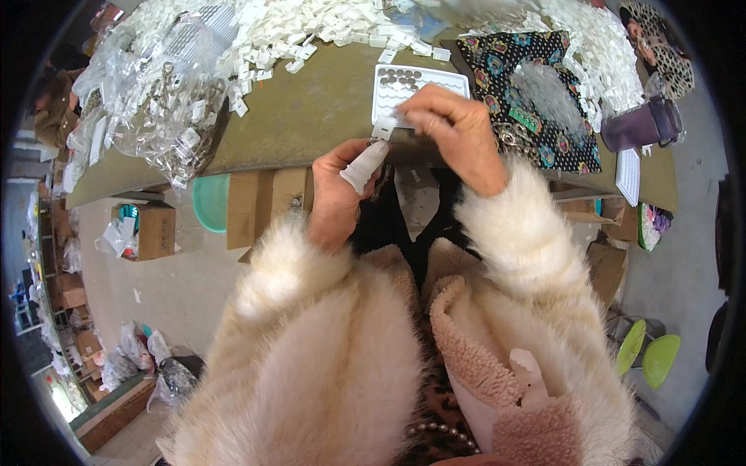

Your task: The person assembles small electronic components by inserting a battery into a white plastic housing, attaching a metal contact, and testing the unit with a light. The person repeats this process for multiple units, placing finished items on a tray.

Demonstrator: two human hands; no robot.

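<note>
Close to the table's front edge, my left hand (336, 190) grips a small white plastic piece (383, 128) with a slot in it. A white finger cover (364, 168) wraps the thumb of that hand. Just right of the piece, my right hand (462, 128) is bent into a pinch, its fingertips slightly blurred. Whatever those fingertips hold, if anything, is too small to make out. Behind the hands lies a white ridged tray (443, 78), with several round silver discs (400, 76) like button cells in its far left part. My right hand covers its near edge.
White plastic pieces (311, 23) are heaped along the back of the table (287, 109). Clear bags of metal parts (175, 132) lie at left. On the right are a patterned black cloth (497, 62) and a purple cup (639, 124). Cardboard boxes (268, 198) stand below.
</note>
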